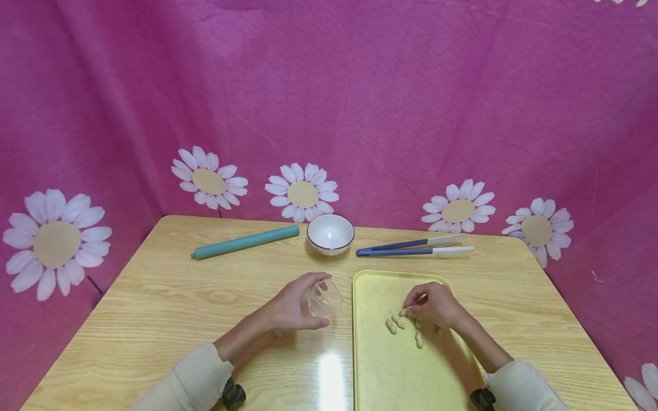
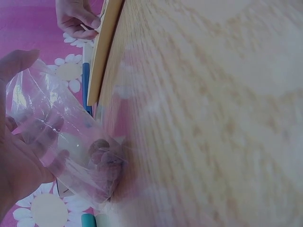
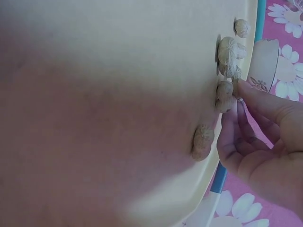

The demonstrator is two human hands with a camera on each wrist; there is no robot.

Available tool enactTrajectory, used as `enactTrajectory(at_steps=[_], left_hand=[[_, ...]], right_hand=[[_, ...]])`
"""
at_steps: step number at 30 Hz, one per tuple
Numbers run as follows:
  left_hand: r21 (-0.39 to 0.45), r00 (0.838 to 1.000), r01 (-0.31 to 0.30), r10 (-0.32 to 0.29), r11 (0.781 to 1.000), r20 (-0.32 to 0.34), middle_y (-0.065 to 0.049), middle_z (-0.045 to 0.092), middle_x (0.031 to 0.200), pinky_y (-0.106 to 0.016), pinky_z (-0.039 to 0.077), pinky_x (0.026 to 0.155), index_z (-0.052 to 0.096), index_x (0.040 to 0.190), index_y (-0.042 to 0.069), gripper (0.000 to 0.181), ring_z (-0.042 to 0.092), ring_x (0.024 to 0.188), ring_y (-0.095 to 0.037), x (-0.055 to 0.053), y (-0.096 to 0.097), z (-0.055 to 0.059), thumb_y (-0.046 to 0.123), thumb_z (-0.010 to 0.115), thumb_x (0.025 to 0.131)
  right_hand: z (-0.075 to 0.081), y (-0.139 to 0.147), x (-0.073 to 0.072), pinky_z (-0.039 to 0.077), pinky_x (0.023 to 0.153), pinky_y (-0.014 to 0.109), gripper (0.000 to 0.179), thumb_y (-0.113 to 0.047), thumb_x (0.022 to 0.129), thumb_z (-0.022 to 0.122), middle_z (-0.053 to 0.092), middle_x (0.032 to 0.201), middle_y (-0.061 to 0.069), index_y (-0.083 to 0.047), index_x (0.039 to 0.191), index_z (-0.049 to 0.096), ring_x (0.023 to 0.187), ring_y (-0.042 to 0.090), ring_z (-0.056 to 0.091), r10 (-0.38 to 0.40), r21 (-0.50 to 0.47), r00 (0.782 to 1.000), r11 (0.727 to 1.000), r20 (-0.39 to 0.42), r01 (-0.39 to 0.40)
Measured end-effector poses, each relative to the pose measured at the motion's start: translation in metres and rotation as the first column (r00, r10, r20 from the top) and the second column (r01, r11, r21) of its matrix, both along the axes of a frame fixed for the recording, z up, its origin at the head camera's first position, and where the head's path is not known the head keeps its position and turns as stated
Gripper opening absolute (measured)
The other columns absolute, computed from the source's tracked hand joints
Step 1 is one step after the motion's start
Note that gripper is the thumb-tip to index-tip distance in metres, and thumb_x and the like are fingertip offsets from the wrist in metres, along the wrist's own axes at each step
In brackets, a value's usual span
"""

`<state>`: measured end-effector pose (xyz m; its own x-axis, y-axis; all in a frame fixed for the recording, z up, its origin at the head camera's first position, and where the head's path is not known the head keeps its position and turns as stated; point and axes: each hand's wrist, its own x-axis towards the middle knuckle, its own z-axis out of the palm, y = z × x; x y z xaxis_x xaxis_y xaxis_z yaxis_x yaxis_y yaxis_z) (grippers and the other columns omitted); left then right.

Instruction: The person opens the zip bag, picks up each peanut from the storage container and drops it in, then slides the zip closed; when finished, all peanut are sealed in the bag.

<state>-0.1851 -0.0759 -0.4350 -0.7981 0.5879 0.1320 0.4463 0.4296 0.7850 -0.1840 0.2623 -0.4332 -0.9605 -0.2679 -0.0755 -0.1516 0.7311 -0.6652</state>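
My left hand (image 1: pixel 290 303) holds a clear plastic bag (image 1: pixel 326 298), thumb and fingers spread wide around its mouth. In the left wrist view the bag hangs down, with several brownish lumps (image 2: pixel 106 163) gathered at its bottom. Over the yellow tray (image 1: pixel 382 377), my right hand (image 1: pixel 434 303) pinches a peanut (image 3: pixel 236 74) in its shell between thumb and fingertips. Several more unshelled peanuts (image 1: pixel 392 326) lie on the tray close by. One peanut (image 1: pixel 418 339) rests a little nearer to me, below the right hand.
A white bowl (image 1: pixel 331 234) with a dark rim stands at the back middle. Left of it lies a green stick (image 1: pixel 247 242), right of it blue-and-white tongs (image 1: pixel 411 249). Pink cloth (image 1: pixel 349 114) with daisies hangs behind the wooden table (image 1: pixel 169 291).
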Motion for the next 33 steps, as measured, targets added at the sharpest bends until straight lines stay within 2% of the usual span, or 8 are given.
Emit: enactTrajectory(at_steps=[6, 12, 17, 22, 28, 33], left_hand=[[-0.003, 1.000, -0.007, 0.007, 1.000, 0.017, -0.008, 0.056, 0.123, -0.049, 0.039, 0.101, 0.041, 0.140, 0.014, 0.078, 0.051, 0.117, -0.022, 0.001, 0.000, 0.000, 0.026, 0.080, 0.073], [-0.005, 1.000, -0.001, 0.001, 1.000, 0.010, -0.009, 0.056, 0.123, -0.048, 0.039, 0.101, 0.041, 0.140, 0.013, 0.078, 0.052, 0.117, -0.023, 0.000, 0.000, 0.001, 0.027, 0.079, 0.073], [-0.015, 1.000, -0.005, 0.005, 1.000, 0.022, -0.009, 0.056, 0.124, -0.048, 0.038, 0.103, 0.041, 0.140, 0.015, 0.078, 0.051, 0.119, -0.022, 0.000, 0.000, 0.002, 0.028, 0.080, 0.073], [-0.014, 1.000, -0.005, 0.005, 1.000, 0.026, -0.009, 0.056, 0.125, -0.049, 0.038, 0.103, 0.041, 0.140, 0.018, 0.078, 0.050, 0.119, -0.021, -0.001, 0.000, 0.002, 0.026, 0.080, 0.073], [-0.013, 1.000, -0.006, 0.006, 1.000, 0.015, -0.007, 0.056, 0.124, -0.048, 0.038, 0.103, 0.041, 0.140, 0.015, 0.079, 0.051, 0.119, -0.022, -0.001, 0.001, 0.001, 0.026, 0.080, 0.072], [-0.015, 1.000, -0.011, 0.012, 1.000, 0.019, -0.003, 0.056, 0.123, -0.047, 0.038, 0.103, 0.041, 0.139, 0.018, 0.078, 0.051, 0.118, -0.020, 0.000, 0.001, 0.002, 0.027, 0.081, 0.072]], right_hand=[[0.006, -0.006, -0.003, 0.049, 0.063, 0.019, 0.001, -0.004, 0.079, 0.072, 0.070, 0.076, 0.004, -0.003, 0.080, 0.071, 0.069, 0.005, 0.060, 0.012, -0.003, 0.996, 1.000, -0.088, -0.012], [0.022, -0.026, -0.005, 0.051, 0.066, 0.019, 0.004, -0.006, 0.082, 0.070, 0.070, 0.081, 0.007, -0.003, 0.084, 0.071, 0.071, 0.002, 0.060, 0.043, -0.103, 0.986, 0.993, -0.162, -0.060], [0.032, -0.051, -0.003, 0.052, 0.067, 0.019, 0.006, -0.008, 0.082, 0.071, 0.070, 0.084, 0.010, -0.003, 0.086, 0.070, 0.072, 0.005, 0.063, 0.050, -0.206, 0.986, 0.975, -0.157, -0.083], [0.040, -0.076, -0.003, 0.052, 0.066, 0.020, 0.007, -0.009, 0.081, 0.073, 0.070, 0.083, 0.010, -0.004, 0.086, 0.070, 0.071, 0.006, 0.062, 0.052, -0.252, 0.987, 0.964, -0.149, -0.089], [0.045, -0.102, -0.003, 0.052, 0.067, 0.020, 0.007, -0.010, 0.081, 0.073, 0.071, 0.082, 0.009, -0.005, 0.085, 0.072, 0.072, 0.007, 0.061, 0.126, -0.250, 0.978, 0.954, -0.167, -0.165], [0.042, -0.116, -0.001, 0.053, 0.066, 0.018, 0.007, -0.007, 0.080, 0.073, 0.072, 0.084, 0.010, -0.003, 0.086, 0.072, 0.073, 0.009, 0.064, 0.173, -0.243, 0.968, 0.946, -0.181, -0.214]])
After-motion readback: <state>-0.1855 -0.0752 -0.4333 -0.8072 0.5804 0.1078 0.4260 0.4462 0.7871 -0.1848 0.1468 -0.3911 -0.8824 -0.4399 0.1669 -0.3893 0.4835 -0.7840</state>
